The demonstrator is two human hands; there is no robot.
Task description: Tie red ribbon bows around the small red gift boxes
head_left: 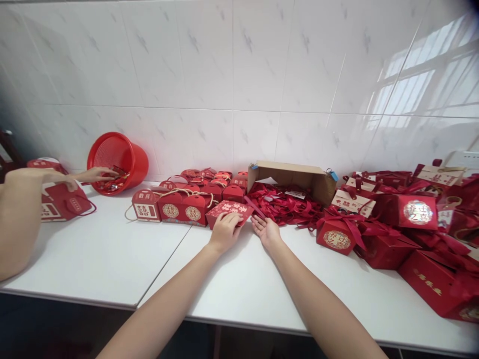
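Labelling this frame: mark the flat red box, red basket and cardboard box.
flat red box (231, 211), head view, printed top face.
red basket (139, 162), head view, outer wall.
cardboard box (288, 173), head view, top panel.

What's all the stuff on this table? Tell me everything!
Flat folded paper box: one, red, middle of table.
Cardboard box: one, brown, on its side, centre back.
Loose ribbons: many, dark red, spilling from it.
Rope-handled paper gift boxes: many, red, left of middle.
Ribbon-tied gift boxes: many, red, right side.
Round plastic basket: one, red, tipped over, far left.
Another person's hand: one, reaching into basket.
Left hand: one, on flat box.
Right hand: one, palm up, beside ribbons.
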